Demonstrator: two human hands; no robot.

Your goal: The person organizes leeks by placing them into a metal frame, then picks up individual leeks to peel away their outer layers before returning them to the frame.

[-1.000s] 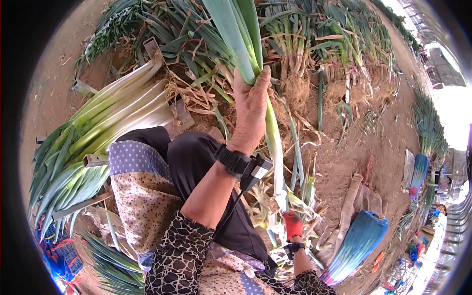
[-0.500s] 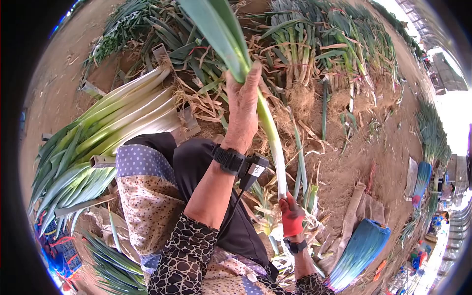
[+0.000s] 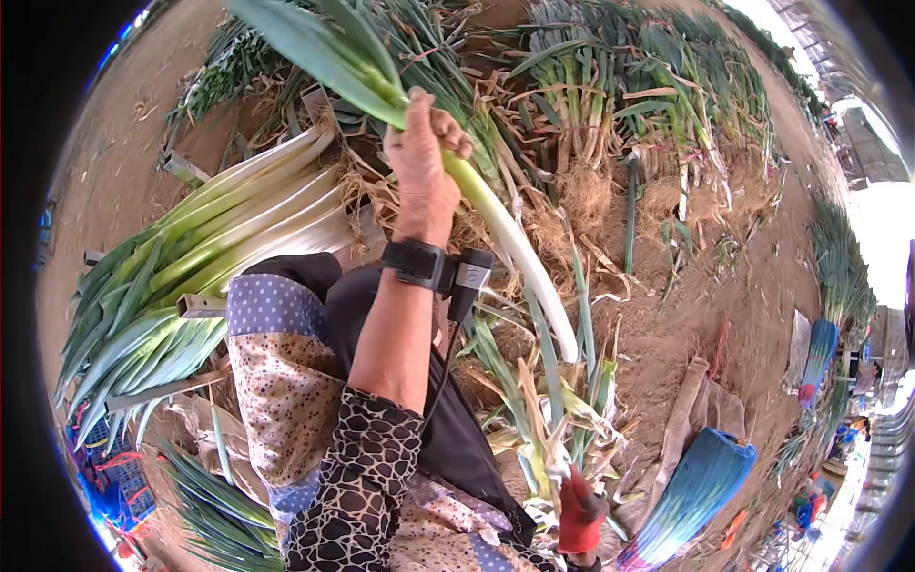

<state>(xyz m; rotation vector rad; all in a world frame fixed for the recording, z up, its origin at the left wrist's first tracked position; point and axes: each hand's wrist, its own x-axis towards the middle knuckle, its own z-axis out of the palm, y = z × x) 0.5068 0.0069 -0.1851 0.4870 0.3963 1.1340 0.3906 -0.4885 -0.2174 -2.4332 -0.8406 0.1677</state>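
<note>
My bare left hand [image 3: 426, 157], with a black strapped device at its wrist, is closed around a long green onion [image 3: 510, 234]. The onion's blue-green leaves rise to the upper left, and its smooth white end hangs free at the lower right. Lower down, my right hand [image 3: 579, 513] wears a red glove with dark fingers. Its fingers are curled beside pale, torn leaf scraps [image 3: 548, 434]; what they hold, if anything, cannot be made out. On my left lies a pile of cleaned green onions [image 3: 257, 214] with white stems and green tops, resting on a metal-ended frame [image 3: 200, 306].
Several rooty, unpeeled onion bundles [image 3: 577, 105] lie on the soil ahead. A blue-wrapped bundle [image 3: 696, 486] sits at the right beside a brown cloth [image 3: 681, 429]. A blue crate [image 3: 124, 486] stands at the lower left, near more green leaves [image 3: 214, 515].
My left hand has moved left and slightly up with the onion. My gloved right hand has come away from the onion's white end and moved down, towards me.
</note>
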